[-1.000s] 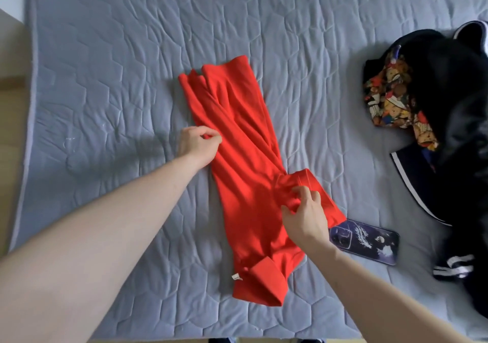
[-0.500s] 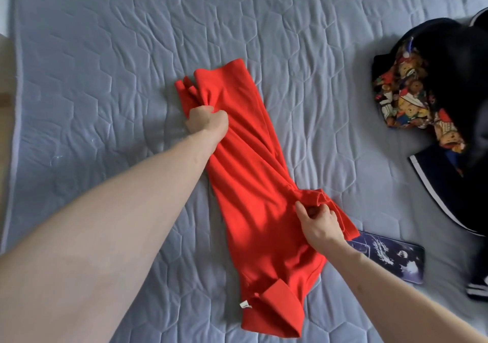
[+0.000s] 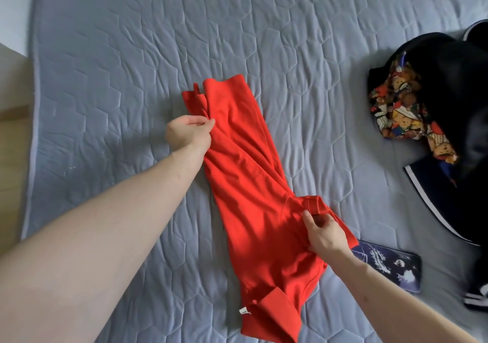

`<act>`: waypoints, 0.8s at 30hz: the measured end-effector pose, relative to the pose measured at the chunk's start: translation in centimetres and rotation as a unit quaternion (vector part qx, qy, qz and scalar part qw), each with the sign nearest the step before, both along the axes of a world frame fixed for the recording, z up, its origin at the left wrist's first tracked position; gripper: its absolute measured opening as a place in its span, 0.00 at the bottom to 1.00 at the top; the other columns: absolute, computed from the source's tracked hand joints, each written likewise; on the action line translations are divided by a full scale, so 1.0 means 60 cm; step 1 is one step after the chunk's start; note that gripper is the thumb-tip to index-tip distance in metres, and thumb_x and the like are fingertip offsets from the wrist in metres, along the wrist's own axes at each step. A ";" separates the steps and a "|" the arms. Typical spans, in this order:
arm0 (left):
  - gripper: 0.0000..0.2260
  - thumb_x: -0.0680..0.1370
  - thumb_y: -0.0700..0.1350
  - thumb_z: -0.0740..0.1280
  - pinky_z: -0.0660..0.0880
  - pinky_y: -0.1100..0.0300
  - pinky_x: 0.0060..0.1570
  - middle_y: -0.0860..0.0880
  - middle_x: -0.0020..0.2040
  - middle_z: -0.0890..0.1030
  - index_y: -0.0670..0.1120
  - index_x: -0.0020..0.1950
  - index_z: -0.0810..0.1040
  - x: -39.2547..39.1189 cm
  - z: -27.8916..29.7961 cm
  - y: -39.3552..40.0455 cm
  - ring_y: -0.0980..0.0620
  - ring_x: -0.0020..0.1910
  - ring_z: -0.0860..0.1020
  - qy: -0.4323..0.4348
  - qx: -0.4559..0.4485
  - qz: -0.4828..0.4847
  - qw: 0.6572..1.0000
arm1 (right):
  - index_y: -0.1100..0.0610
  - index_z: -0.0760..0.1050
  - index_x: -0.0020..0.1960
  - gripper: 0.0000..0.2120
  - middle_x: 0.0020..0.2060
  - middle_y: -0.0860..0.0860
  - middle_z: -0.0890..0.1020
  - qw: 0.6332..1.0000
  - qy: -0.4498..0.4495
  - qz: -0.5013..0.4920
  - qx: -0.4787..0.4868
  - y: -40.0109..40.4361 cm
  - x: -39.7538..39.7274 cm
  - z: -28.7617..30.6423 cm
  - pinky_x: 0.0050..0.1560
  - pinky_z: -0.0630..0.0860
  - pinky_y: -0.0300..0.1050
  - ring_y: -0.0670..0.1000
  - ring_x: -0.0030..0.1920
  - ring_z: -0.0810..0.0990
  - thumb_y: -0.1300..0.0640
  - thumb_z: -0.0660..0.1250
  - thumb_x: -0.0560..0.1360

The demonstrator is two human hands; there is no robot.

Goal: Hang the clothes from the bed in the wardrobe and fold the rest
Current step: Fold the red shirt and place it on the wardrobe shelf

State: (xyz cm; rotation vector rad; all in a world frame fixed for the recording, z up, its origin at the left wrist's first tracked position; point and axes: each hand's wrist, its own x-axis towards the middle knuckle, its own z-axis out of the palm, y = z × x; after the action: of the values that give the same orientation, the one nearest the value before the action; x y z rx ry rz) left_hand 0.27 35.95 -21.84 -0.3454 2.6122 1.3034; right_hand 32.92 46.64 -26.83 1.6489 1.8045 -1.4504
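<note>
Red shirt (image 3: 245, 184) lies in a long narrow strip in the middle of the grey quilted bed (image 3: 132, 52), with its collar at the near end. The fingers of the left hand (image 3: 188, 132) are curled and pinch the left edge of the cloth near the far hem. The fingers of the right hand (image 3: 326, 233) pinch the folded sleeve on the right side.

I think two things can go wrong. The left pinch holds only the edge of several loose layers, so if the person pulls, one layer can slip out and the fold will open or become uneven. The right pinch holds the sleeve in a bunch, so a crease can be pressed into the fold if it is not made flat first.

Just beside the right wrist a dark phone (image 3: 390, 266) lies on the bed, and a careless sweep of the arm could push it. The dark clothes pile (image 3: 449, 99) waits well apart on the right.
</note>
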 end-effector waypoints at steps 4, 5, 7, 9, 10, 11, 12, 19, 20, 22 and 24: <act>0.14 0.66 0.47 0.84 0.79 0.64 0.46 0.52 0.41 0.85 0.51 0.40 0.79 -0.010 -0.018 -0.016 0.58 0.36 0.83 -0.052 -0.039 0.013 0.998 | 0.56 0.78 0.52 0.20 0.47 0.57 0.86 1.000 0.003 0.009 -0.009 0.002 0.001 -0.004 0.58 0.80 0.59 0.62 0.50 0.85 0.38 0.67 0.79; 0.15 0.67 0.47 0.83 0.81 0.60 0.51 0.49 0.43 0.85 0.50 0.43 0.77 -0.011 -0.025 -0.022 0.53 0.40 0.85 -0.075 -0.050 0.012 0.996 | 0.56 0.78 0.51 0.19 0.46 0.56 0.86 1.000 0.003 0.013 -0.010 0.004 0.002 -0.004 0.58 0.80 0.59 0.62 0.49 0.86 0.38 0.67 0.79; 0.16 0.70 0.50 0.82 0.84 0.52 0.52 0.47 0.41 0.83 0.48 0.44 0.76 -0.011 -0.034 -0.026 0.47 0.40 0.85 -0.118 -0.043 0.013 0.992 | 0.54 0.77 0.49 0.18 0.45 0.56 0.86 1.000 0.005 0.018 -0.012 0.005 0.003 -0.004 0.57 0.81 0.58 0.61 0.49 0.86 0.38 0.67 0.79; 0.15 0.71 0.57 0.80 0.85 0.50 0.46 0.51 0.37 0.81 0.50 0.39 0.77 -0.007 -0.035 -0.016 0.49 0.34 0.83 -0.141 -0.039 0.001 0.989 | 0.52 0.75 0.46 0.16 0.44 0.54 0.85 1.000 0.008 0.015 -0.018 0.007 0.007 -0.005 0.56 0.81 0.59 0.60 0.48 0.86 0.38 0.67 0.78; 0.15 0.71 0.59 0.79 0.85 0.51 0.46 0.52 0.37 0.82 0.51 0.38 0.78 -0.006 -0.035 -0.009 0.50 0.35 0.83 -0.151 -0.045 -0.012 0.987 | 0.51 0.75 0.45 0.16 0.43 0.53 0.85 1.000 0.010 0.013 -0.022 0.008 0.008 -0.007 0.56 0.82 0.59 0.60 0.48 0.86 0.38 0.68 0.78; 0.15 0.72 0.60 0.78 0.85 0.50 0.47 0.51 0.38 0.83 0.51 0.38 0.80 -0.007 -0.037 -0.003 0.47 0.37 0.84 -0.152 -0.061 -0.029 0.986 | 0.50 0.75 0.45 0.15 0.42 0.52 0.85 1.000 0.011 0.012 -0.025 0.009 0.009 -0.009 0.56 0.82 0.59 0.59 0.47 0.86 0.38 0.68 0.78; 0.13 0.73 0.59 0.77 0.85 0.49 0.50 0.49 0.40 0.85 0.51 0.39 0.83 -0.008 -0.040 0.003 0.45 0.41 0.86 -0.142 -0.084 -0.048 0.985 | 0.50 0.75 0.45 0.15 0.41 0.52 0.84 0.999 0.012 0.011 -0.028 0.010 0.010 -0.011 0.55 0.82 0.59 0.59 0.47 0.86 0.38 0.68 0.78; 0.08 0.79 0.49 0.66 0.71 0.55 0.55 0.43 0.54 0.84 0.47 0.50 0.81 0.034 -0.003 0.017 0.41 0.56 0.80 0.072 -0.144 -0.039 0.986 | 0.51 0.75 0.45 0.16 0.42 0.52 0.84 1.000 0.016 0.006 -0.020 0.008 0.014 -0.010 0.55 0.82 0.60 0.60 0.48 0.86 0.38 0.68 0.78; 0.08 0.80 0.47 0.66 0.68 0.55 0.55 0.42 0.54 0.82 0.44 0.52 0.80 0.047 0.007 0.021 0.40 0.55 0.79 0.119 -0.123 -0.055 0.984 | 0.51 0.75 0.45 0.16 0.42 0.53 0.85 1.000 0.015 0.008 -0.017 0.007 0.014 -0.007 0.55 0.82 0.60 0.60 0.47 0.86 0.39 0.67 0.78; 0.08 0.83 0.45 0.64 0.65 0.58 0.49 0.41 0.52 0.82 0.40 0.53 0.77 0.072 0.031 0.034 0.40 0.53 0.78 0.197 -0.094 -0.088 0.972 | 0.51 0.75 0.45 0.16 0.42 0.53 0.85 1.000 0.013 0.014 -0.014 0.006 0.012 -0.001 0.55 0.81 0.59 0.61 0.47 0.86 0.39 0.67 0.79; 0.09 0.84 0.45 0.63 0.65 0.57 0.47 0.43 0.49 0.82 0.39 0.53 0.76 0.086 0.052 0.054 0.41 0.50 0.78 0.241 -0.064 -0.087 0.965 | 0.52 0.76 0.46 0.15 0.43 0.54 0.85 1.000 0.011 0.020 -0.011 0.007 0.011 0.003 0.56 0.81 0.58 0.61 0.47 0.86 0.40 0.67 0.79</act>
State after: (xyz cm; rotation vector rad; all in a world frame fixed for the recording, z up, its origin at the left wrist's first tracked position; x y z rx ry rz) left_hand 5.44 39.16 -18.69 0.2130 3.0413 1.2912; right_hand 33.61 47.05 -26.63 1.5839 1.8156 -1.4730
